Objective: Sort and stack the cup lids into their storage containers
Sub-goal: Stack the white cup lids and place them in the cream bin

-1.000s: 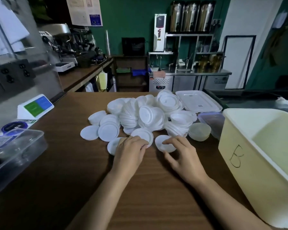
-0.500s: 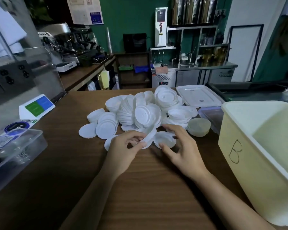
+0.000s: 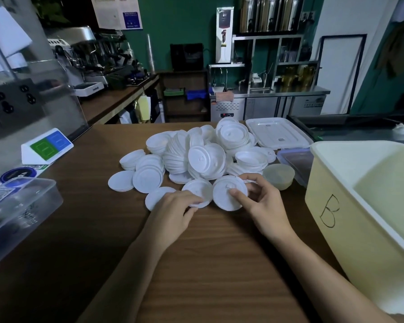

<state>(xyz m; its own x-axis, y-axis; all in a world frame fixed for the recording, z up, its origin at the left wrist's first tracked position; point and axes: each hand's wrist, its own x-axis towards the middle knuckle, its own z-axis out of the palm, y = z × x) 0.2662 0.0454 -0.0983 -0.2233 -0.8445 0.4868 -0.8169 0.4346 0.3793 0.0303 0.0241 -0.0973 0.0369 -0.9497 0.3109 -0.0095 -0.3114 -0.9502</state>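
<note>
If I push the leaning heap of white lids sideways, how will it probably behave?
The heap of lids would probably spill apart, not slide whole: its stacks lean and overlap loosely. The lids look thin plastic, so likely very light and slightly bendy. Being flat discs, fallen ones should mostly settle, not roll.

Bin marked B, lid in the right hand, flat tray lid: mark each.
Bin marked B [image 3: 359, 252]: head view, front wall.
Right-hand lid [image 3: 221, 194]: head view, flat top.
Tray lid [image 3: 278, 134]: head view, centre panel.
</note>
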